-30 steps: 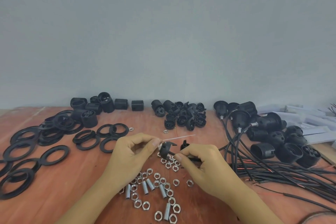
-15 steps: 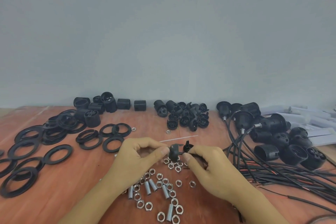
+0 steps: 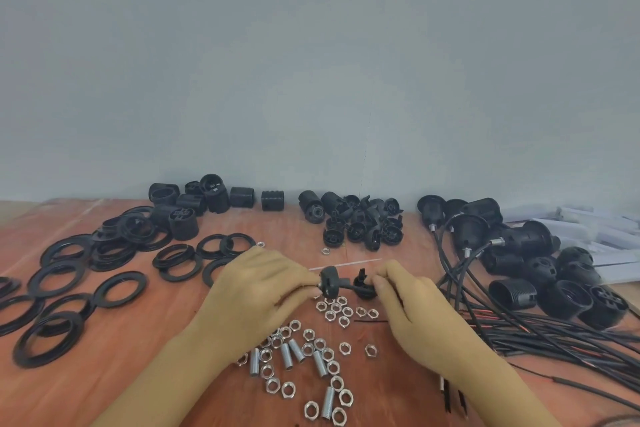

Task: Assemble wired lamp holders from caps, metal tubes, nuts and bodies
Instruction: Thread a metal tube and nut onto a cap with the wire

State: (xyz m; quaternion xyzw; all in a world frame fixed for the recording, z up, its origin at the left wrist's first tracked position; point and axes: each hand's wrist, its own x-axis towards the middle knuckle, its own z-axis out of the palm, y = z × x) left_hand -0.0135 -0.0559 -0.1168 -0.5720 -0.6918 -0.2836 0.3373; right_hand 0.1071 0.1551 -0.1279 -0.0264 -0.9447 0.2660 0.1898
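Above the middle of the reddish-brown wooden table (image 3: 104, 388), both hands are working just over the surface. The left hand (image 3: 256, 291) is pinching a round black plastic cap (image 3: 329, 282) with curled thumb and fingertips (image 3: 306, 279). These are closing on the cap's left face, where a small glint of metal is showing. A short black cable (image 3: 345, 285) is running from the cap's right face to a small black plastic fitting (image 3: 363, 288). The right hand (image 3: 412, 315) is gripping that fitting from the right side with curled fingers (image 3: 381, 282). Cap and fitting are sitting between the two sets of fingertips, near each other but apart.

Directly below them, loose silver hexagonal metal nuts (image 3: 334, 308) and short threaded metal tubes (image 3: 287, 355) are lying scattered. Flat black plastic rings (image 3: 121, 288) are lying spread to the left. A heap of spare black caps (image 3: 360, 225) is sitting towards the wall. Black ribbed lamp-holder bodies (image 3: 516, 291) and a bundle of black wires (image 3: 540, 333) are occupying the right side.
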